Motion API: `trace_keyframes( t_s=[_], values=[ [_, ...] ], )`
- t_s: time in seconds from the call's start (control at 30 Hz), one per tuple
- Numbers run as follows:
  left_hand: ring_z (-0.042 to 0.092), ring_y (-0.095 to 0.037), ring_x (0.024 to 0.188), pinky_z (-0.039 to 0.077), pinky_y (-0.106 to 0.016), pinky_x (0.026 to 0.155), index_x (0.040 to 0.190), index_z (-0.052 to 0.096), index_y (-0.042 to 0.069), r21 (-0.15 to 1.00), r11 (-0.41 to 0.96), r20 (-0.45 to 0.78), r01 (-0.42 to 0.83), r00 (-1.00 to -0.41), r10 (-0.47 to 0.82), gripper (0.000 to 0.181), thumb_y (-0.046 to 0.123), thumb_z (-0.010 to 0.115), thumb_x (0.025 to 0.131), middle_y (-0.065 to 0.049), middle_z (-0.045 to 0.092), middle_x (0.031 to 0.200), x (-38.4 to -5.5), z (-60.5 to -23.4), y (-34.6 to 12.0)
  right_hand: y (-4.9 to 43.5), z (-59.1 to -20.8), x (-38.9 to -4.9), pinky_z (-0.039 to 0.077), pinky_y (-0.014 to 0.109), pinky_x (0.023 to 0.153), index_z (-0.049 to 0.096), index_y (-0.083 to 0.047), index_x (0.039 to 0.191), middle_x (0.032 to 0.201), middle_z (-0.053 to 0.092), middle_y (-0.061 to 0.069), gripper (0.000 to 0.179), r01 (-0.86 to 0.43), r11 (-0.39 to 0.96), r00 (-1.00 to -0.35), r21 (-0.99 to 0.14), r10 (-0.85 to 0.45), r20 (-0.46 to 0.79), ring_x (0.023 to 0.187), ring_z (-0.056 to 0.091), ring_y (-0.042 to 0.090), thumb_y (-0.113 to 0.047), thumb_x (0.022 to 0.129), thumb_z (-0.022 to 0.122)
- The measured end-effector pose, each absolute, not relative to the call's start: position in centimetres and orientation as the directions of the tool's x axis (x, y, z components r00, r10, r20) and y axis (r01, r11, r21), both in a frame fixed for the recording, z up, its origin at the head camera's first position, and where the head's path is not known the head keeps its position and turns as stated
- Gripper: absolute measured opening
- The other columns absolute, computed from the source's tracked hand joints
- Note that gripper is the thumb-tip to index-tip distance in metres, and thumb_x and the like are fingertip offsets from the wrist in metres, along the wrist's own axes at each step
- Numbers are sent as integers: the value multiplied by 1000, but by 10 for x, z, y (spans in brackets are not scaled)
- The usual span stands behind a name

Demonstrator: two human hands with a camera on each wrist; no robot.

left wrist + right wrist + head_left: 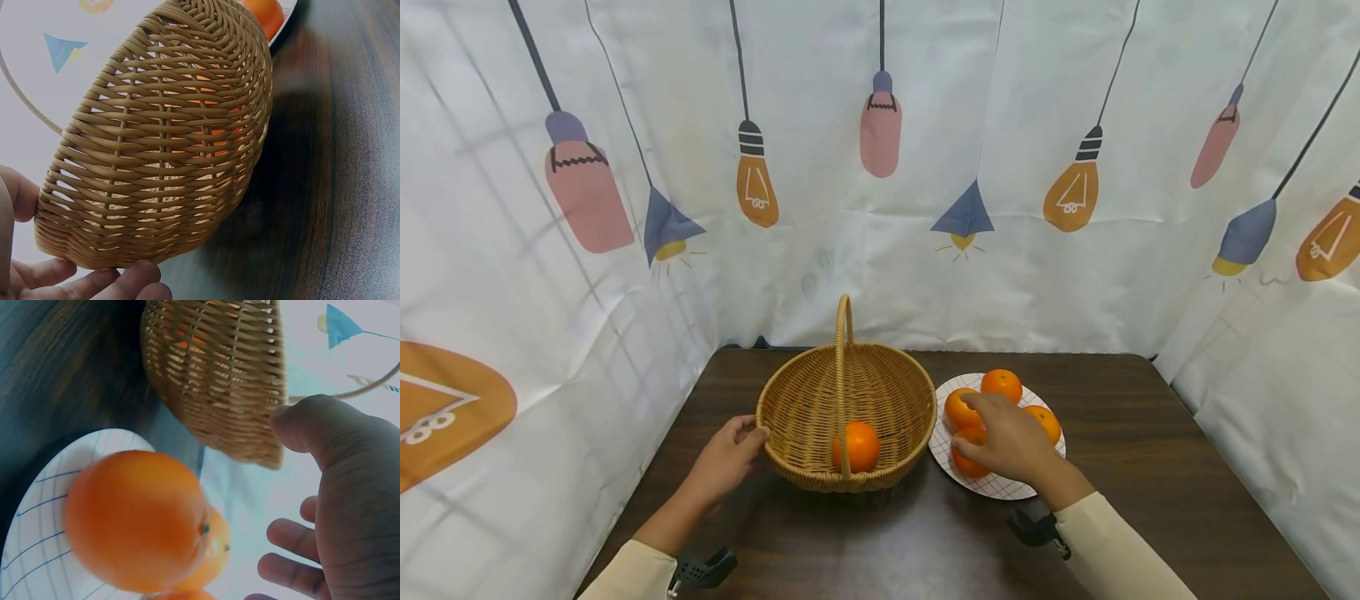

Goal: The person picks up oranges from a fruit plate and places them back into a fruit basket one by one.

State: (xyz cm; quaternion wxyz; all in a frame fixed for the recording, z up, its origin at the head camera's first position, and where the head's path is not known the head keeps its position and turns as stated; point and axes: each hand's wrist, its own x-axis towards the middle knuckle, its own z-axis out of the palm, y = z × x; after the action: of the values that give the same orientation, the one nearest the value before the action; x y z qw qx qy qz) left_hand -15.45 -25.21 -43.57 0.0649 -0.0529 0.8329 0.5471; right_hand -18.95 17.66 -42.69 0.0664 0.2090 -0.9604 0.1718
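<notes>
A wicker basket with a tall arched handle stands left of centre, and one orange lies inside it. My left hand holds the basket's left rim, thumb on one side and fingers on the other, as the left wrist view shows. Over a plate with a checked pattern hovers my right hand, fingers spread and nothing in them. Several oranges lie on that plate, partly covered by the hand in the head view. The right wrist view has the closest orange just beside the palm.
Both stand on a dark wooden table, the plate close to the basket's right side. White curtains printed with hanging lamps enclose the table at the back and sides. A dark band sits on each wrist.
</notes>
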Motion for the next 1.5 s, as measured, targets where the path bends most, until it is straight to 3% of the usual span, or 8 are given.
trace_keyframes(
  t_s=[0.2, 0.87, 1.17, 1.5],
  values=[
    [58, -41, 123, 57, -49, 93, 152, 29, -8, 905, 389, -177, -175, -984, -30, 62, 30, 50, 109, -33, 49, 142, -155, -437, -253, 187, -433, -187, 55, 51, 92, 60, -9, 141, 138, 60, 10, 69, -399, 851, -916, -341, -353, 192, 122, 58, 32, -49, 87, 76],
    [59, -41, 122, 57, -49, 92, 153, 25, -12, 910, 384, -166, -158, -986, -13, 66, 30, 50, 109, -36, 47, 142, -156, -439, -254, 208, -460, -179, 53, 57, 96, 58, -9, 143, 138, 62, 7, 73, -339, 871, -940, -357, -298, 165, 124, 57, 33, -47, 84, 81],
    [59, -40, 123, 57, -49, 92, 152, 31, -7, 920, 360, -160, -156, -987, -19, 58, 28, 50, 109, -32, 50, 141, -153, -437, -252, 211, -474, -180, 56, 53, 89, 62, -7, 136, 127, 67, 9, 73, -347, 864, -937, -365, -304, 171, 112, 63, 29, -47, 79, 84],
    [57, -43, 124, 57, -50, 92, 152, 28, -9, 919, 363, -162, -154, -987, -11, 61, 29, 50, 109, -34, 49, 141, -153, -437, -251, 210, -483, -179, 57, 53, 87, 61, -10, 137, 127, 66, 8, 77, -312, 876, -950, -367, -276, 148, 112, 62, 28, -52, 78, 86]
  ],
)
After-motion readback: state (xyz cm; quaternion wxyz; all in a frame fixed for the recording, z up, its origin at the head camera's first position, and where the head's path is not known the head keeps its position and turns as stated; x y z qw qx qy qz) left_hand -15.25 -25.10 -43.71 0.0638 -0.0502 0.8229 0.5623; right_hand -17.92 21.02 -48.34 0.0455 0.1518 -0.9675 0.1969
